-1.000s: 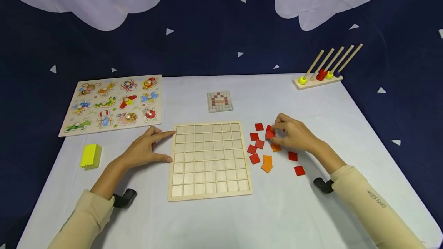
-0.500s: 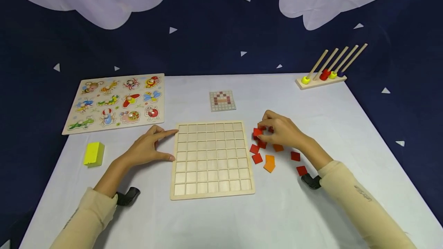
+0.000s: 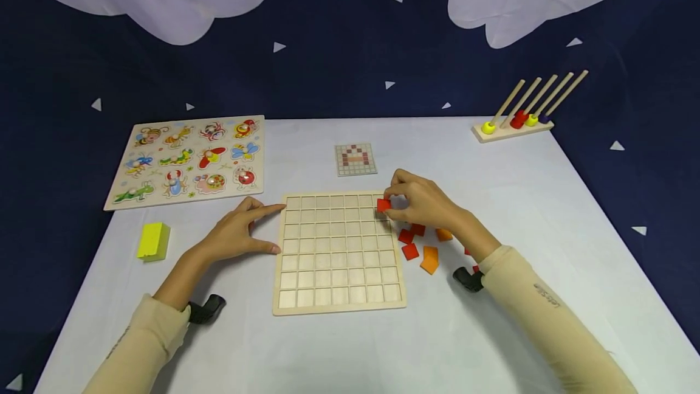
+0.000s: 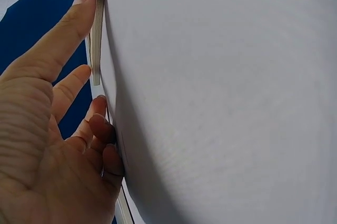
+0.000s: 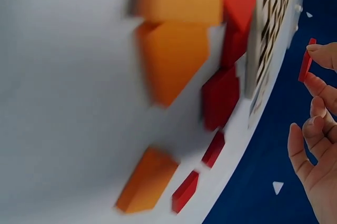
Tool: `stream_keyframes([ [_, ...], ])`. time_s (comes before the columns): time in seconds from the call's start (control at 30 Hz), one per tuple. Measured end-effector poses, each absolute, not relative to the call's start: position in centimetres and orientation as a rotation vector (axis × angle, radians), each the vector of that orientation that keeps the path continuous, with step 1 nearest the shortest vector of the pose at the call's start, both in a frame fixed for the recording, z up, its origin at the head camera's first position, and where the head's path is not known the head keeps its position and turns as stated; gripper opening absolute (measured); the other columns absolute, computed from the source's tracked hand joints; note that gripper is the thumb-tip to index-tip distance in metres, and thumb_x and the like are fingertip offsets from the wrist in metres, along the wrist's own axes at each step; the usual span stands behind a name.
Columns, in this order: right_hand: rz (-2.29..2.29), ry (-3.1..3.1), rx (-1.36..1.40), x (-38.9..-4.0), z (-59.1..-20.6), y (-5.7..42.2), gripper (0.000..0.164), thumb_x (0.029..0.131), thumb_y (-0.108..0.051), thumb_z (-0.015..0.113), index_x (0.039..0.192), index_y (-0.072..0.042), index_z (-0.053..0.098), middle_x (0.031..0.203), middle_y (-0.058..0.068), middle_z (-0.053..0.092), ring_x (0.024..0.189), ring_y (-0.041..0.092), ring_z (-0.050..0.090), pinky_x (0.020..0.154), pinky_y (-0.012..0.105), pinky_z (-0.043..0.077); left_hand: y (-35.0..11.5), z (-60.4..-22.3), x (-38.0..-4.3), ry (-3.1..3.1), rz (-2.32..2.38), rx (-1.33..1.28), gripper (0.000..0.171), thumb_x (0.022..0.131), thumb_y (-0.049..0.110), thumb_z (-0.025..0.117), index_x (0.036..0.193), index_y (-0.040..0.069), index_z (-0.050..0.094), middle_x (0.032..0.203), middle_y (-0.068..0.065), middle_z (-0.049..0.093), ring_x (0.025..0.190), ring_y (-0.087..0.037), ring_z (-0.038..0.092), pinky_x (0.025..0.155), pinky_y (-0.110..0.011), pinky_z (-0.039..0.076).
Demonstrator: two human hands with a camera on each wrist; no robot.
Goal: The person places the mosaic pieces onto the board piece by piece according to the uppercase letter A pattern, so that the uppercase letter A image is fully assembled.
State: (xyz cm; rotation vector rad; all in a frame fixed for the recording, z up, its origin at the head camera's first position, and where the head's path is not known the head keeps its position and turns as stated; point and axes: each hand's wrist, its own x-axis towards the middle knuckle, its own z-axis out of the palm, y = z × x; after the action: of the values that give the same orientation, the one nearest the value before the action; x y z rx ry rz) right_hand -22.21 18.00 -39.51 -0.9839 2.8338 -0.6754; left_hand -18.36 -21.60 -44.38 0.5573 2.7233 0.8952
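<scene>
A wooden grid board [image 3: 339, 312] with bare square cells lies flat in the middle of the table. My left hand [image 3: 232, 233] touches its left edge, thumb and index finger spread apart; the left wrist view shows that hand [image 4: 58, 124] beside the board's side. Over the board's upper right corner, my right hand [image 3: 423, 199] pinches a red square tile [image 3: 383, 205] between thumb and fingers. In the right wrist view the pinched red tile [image 5: 307, 61] is held clear of the surface. Loose red tiles [image 3: 409, 252] and orange tiles [image 3: 430, 259] lie right of the board.
Behind the board lies a small pattern card [image 3: 356, 160] with a coloured grid. An insect puzzle board [image 3: 186, 160] sits at the back left, a yellow block [image 3: 154, 241] in front of it. A peg stand with beads [image 3: 511, 132] stands at the back right.
My right hand has moved left with the red tile, from above the loose tiles to the board's upper right corner. My left hand keeps its place at the board's edge.
</scene>
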Motion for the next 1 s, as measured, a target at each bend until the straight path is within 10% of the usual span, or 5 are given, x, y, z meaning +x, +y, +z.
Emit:
stream_keyframes([
  [1.0,-0.569,2.777,-1.061,-24.5,-40.2,11.5,0.030,0.085,-0.027,0.077,0.107,-0.007,0.076,0.094,0.000,0.052,0.082,0.015,0.050,0.074,0.032,0.047,-21.6,-44.6,-18.3,2.729,0.899,0.551,0.090,0.067,0.046,0.089,0.146,0.024,0.052,0.113,-0.006,0.046,0.075,-0.015,0.040,0.067,-0.032,0.035],
])
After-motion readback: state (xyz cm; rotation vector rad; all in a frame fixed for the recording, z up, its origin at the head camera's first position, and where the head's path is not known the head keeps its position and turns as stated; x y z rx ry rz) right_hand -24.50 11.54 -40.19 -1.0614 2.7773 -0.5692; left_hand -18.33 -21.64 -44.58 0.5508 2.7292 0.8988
